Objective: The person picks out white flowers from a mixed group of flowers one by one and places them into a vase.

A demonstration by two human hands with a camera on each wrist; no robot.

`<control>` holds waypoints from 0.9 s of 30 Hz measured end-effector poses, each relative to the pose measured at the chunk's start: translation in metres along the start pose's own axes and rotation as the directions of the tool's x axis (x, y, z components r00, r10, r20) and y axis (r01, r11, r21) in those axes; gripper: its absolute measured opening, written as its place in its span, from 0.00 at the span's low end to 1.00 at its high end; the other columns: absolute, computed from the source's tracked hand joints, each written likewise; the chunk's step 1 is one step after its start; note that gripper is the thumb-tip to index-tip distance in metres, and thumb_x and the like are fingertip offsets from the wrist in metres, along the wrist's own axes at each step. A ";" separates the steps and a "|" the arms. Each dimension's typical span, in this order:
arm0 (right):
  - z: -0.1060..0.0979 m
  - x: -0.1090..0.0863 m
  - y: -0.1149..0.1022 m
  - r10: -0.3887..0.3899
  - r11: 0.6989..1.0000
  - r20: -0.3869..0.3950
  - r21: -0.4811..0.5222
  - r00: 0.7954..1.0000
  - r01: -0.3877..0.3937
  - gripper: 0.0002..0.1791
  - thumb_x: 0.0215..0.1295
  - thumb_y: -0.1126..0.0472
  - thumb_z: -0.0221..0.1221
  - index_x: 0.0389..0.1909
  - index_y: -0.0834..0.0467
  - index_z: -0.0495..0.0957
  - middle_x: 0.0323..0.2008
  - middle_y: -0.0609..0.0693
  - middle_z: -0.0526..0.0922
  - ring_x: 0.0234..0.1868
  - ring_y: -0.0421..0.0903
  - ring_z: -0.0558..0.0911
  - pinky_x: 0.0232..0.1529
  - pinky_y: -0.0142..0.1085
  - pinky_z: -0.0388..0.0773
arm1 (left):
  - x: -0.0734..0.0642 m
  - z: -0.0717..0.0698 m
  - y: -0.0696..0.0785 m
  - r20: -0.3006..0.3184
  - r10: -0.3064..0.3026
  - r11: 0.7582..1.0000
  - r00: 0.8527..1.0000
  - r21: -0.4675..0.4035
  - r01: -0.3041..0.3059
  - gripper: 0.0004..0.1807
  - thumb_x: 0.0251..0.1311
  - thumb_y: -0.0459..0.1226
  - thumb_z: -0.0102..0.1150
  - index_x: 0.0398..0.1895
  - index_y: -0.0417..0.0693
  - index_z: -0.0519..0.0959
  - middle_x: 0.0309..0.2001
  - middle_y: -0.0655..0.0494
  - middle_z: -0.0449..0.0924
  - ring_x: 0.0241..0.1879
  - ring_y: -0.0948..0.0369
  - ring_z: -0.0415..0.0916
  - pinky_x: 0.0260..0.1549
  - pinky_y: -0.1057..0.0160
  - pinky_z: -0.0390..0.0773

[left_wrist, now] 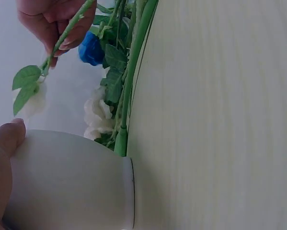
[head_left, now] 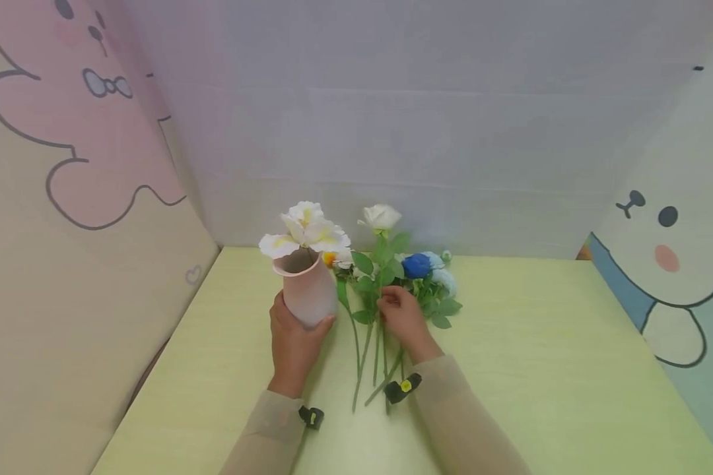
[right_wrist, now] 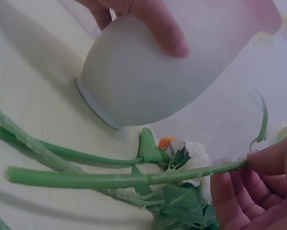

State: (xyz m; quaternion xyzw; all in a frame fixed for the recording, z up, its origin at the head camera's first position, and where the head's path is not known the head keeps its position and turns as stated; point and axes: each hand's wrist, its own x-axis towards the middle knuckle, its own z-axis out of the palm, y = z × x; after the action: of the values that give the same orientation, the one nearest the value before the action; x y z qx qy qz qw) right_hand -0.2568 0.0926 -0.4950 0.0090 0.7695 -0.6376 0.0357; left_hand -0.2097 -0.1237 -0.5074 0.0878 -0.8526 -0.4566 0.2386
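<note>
My left hand (head_left: 294, 346) grips the lower body of a pale pink and white vase (head_left: 310, 293), its thumb lying across the side in the right wrist view. From the vase's mouth rises a white flower with yellow-tinged petals (head_left: 305, 231). To the right of the vase, my right hand (head_left: 405, 322) pinches the stem (right_wrist: 109, 179) of a white rose (head_left: 381, 217) between thumb and fingers. The rose's head is up, and its cut end points back toward me, above other stems. In the left wrist view, green leaves (left_wrist: 26, 86) hang on the held stem.
Behind and beside the right hand lie more flowers: a blue one (head_left: 416, 266), light blue ones (head_left: 444, 280) and an orange one (head_left: 329, 258), with stems toward me. The pale yellow-green table (head_left: 541, 343) meets a pale back wall (head_left: 451, 132); printed side walls flank it.
</note>
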 end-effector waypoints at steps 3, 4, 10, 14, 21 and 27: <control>-0.003 -0.005 -0.004 -0.042 0.997 -0.001 0.060 0.999 0.042 0.17 0.77 0.66 0.57 0.62 0.66 0.74 0.50 0.60 0.78 0.45 0.57 0.82 0.46 0.50 0.82 | 0.001 0.002 0.000 0.000 0.003 1.000 1.000 0.004 -0.003 0.62 0.45 0.48 0.84 0.77 0.41 0.52 0.64 0.36 0.63 0.57 0.42 0.69 0.54 0.38 0.72; -0.004 -0.006 -0.005 -0.059 0.995 -0.003 0.080 0.998 0.059 0.17 0.76 0.67 0.57 0.62 0.67 0.74 0.49 0.60 0.78 0.44 0.57 0.82 0.46 0.51 0.82 | 0.001 0.003 0.000 -0.002 0.005 1.000 1.000 0.003 -0.005 0.62 0.45 0.48 0.84 0.77 0.41 0.52 0.64 0.36 0.63 0.58 0.42 0.69 0.54 0.37 0.72; -0.008 -0.017 -0.013 -0.149 0.975 -0.037 0.158 0.988 0.153 0.15 0.73 0.70 0.58 0.57 0.70 0.73 0.45 0.59 0.77 0.41 0.51 0.82 0.44 0.44 0.84 | 0.000 0.004 -0.002 -0.019 0.016 1.000 1.000 0.022 -0.016 0.62 0.44 0.48 0.85 0.76 0.41 0.53 0.63 0.36 0.64 0.57 0.41 0.70 0.53 0.37 0.73; -0.012 -0.027 -0.017 -0.181 0.961 -0.045 0.204 0.982 0.187 0.14 0.72 0.72 0.58 0.56 0.70 0.72 0.45 0.59 0.77 0.42 0.55 0.83 0.41 0.39 0.84 | -0.002 0.002 -0.004 -0.013 0.019 0.999 1.000 0.032 -0.019 0.62 0.43 0.49 0.85 0.76 0.41 0.53 0.63 0.36 0.64 0.56 0.41 0.70 0.52 0.37 0.73; -0.019 -0.037 -0.024 -0.206 0.925 -0.061 0.313 0.977 0.214 0.11 0.71 0.77 0.56 0.52 0.69 0.72 0.46 0.66 0.78 0.40 0.57 0.84 0.40 0.42 0.85 | -0.005 -0.002 -0.002 0.006 0.013 0.999 1.000 0.036 -0.013 0.63 0.44 0.48 0.85 0.76 0.40 0.52 0.64 0.35 0.63 0.57 0.40 0.69 0.52 0.37 0.72; -0.018 -0.045 -0.037 -0.236 0.899 -0.061 0.365 0.970 0.242 0.11 0.70 0.76 0.57 0.50 0.70 0.70 0.42 0.60 0.77 0.37 0.50 0.84 0.40 0.41 0.85 | -0.004 -0.001 -0.001 -0.004 0.030 0.999 1.000 0.032 -0.030 0.63 0.43 0.47 0.85 0.76 0.40 0.53 0.63 0.34 0.63 0.56 0.40 0.69 0.52 0.37 0.72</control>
State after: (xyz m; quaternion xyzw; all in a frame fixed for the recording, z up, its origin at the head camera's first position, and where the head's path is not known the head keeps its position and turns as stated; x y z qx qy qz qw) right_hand -0.2151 0.1045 -0.4529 -0.0739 0.6310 -0.7706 -0.0508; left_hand -0.2057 -0.1239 -0.5091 0.0800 -0.8603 -0.4393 0.2460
